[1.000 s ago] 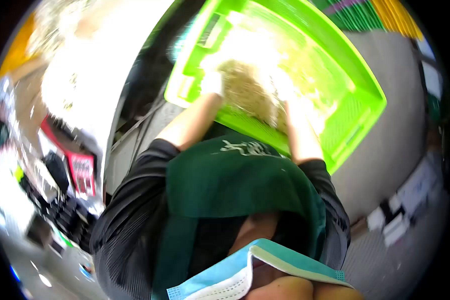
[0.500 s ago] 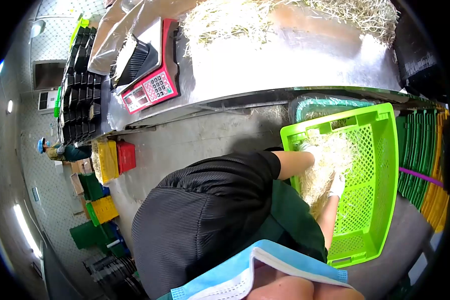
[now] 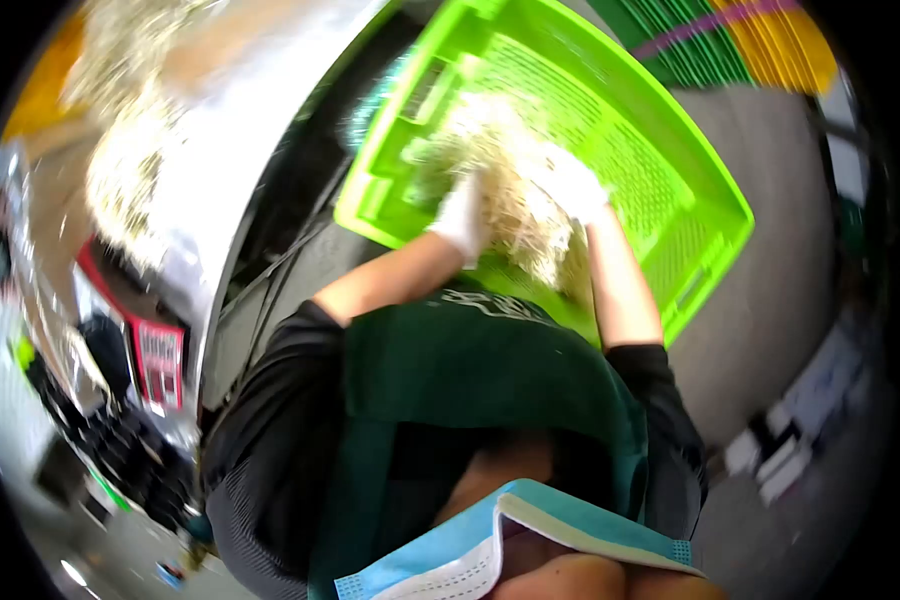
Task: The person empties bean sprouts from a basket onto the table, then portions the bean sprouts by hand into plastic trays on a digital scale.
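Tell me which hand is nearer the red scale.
Left: the left hand is right of the red scale, at the pale strands; the right hand lies farther right, across them.

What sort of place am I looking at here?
Probably a produce-packing workroom: pale, sprout-like strands lie in a green crate, and what looks like a red scale stands on the shiny bench.

- Site type: packing workroom.
- Counter [image 3: 198, 190]: pale strands [image 3: 128, 185] heaped on it; red weighing scale [image 3: 158, 362] near its edge.
- Surroundings: stacked black trays [image 3: 135, 440], stacked green crates [image 3: 675, 45].
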`<state>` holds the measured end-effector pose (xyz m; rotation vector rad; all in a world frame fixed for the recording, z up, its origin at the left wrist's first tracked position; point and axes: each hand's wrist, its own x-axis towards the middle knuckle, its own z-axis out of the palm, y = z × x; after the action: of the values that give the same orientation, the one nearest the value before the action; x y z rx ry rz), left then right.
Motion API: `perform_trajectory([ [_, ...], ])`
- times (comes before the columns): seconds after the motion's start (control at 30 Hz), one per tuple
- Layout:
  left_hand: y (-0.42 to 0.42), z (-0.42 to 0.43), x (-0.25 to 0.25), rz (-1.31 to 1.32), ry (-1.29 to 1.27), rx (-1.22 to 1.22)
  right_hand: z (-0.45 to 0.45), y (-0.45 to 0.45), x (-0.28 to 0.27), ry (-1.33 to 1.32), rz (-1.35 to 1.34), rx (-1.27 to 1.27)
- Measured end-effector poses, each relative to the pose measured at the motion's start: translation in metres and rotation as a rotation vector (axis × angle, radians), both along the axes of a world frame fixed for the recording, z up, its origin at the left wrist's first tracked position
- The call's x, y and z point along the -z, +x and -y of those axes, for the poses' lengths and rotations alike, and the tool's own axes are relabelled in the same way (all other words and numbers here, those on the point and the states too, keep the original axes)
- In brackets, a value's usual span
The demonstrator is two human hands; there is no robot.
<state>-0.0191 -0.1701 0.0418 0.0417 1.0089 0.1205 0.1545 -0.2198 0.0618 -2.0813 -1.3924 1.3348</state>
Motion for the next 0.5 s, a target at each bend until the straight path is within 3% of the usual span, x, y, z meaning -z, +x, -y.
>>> perform_trajectory([
  [0.03,-0.010,-0.007,-0.022,0.023,-0.008,0.051,0.003,0.011,0.009,-0.052,-0.017,-0.018],
  [0.1,-0.030,-0.016,-0.024,-0.186,0.055,0.545,0.006,0.040,0.035,-0.085,-0.047,0.028],
  [0.17,-0.054,-0.022,-0.026,-0.163,0.198,0.613,0.011,0.073,0.075,-0.087,0.046,0.092],
  [0.2,-0.064,-0.028,-0.028,-0.108,0.470,0.744,0.016,0.092,0.084,-0.065,0.129,0.114],
  [0.23,-0.068,-0.031,-0.036,-0.053,0.745,0.865,0.019,0.098,0.081,-0.041,0.208,0.129],
  [0.27,-0.067,-0.035,-0.045,-0.055,0.747,0.865,0.022,0.102,0.076,-0.032,0.298,0.183],
  [0.33,-0.053,-0.051,-0.082,-0.215,1.070,1.121,0.012,0.106,0.031,0.113,0.409,0.282],
  [0.37,-0.060,-0.052,-0.072,-0.217,1.081,1.110,0.001,0.109,0.001,0.189,0.547,0.287],
  [0.4,-0.071,-0.051,-0.050,-0.239,1.554,0.998,-0.011,0.107,-0.032,0.316,0.418,0.453],
  [0.43,-0.077,-0.053,-0.037,-0.265,2.022,0.829,-0.026,0.115,-0.055,0.490,0.425,0.444],
  [0.47,-0.076,-0.059,-0.037,-0.414,2.210,1.017,-0.041,0.127,-0.071,0.636,0.448,0.435],
  [0.5,-0.079,-0.061,-0.039,-0.435,2.378,0.877,-0.061,0.124,-0.098,0.766,0.447,0.434],
])
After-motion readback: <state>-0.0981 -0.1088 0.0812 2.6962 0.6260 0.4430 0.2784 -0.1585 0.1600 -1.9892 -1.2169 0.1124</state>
